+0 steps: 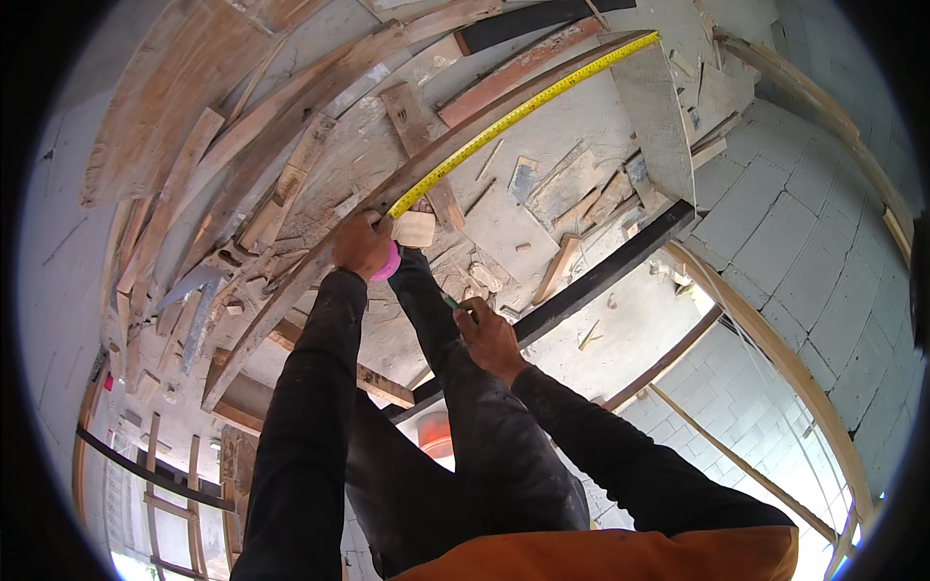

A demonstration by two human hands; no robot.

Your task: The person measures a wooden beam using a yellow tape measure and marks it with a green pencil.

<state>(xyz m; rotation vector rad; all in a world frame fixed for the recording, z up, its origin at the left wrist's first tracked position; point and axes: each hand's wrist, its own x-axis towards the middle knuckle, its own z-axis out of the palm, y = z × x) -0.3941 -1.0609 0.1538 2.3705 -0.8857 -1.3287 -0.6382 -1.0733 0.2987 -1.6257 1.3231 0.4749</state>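
Observation:
My left hand [363,245] holds the pink case of a tape measure [386,263] against a long wooden board [312,272]. The yellow tape blade [523,109] runs out along the board to its far upper right end. In my right hand [488,335] is a green pencil [450,300], its tip pointing up and left, apart from the board. A foot in a light sandal [414,228] stands beside the tape case, partly hidden.
A handsaw [190,283] lies among planks at the left. A dark beam [603,272] crosses at the right, near a panel [657,123] at the board's far end. Wood offcuts [563,269] litter the floor. An orange bucket [434,434] shows between the legs. Block walls [785,218] stand at the right.

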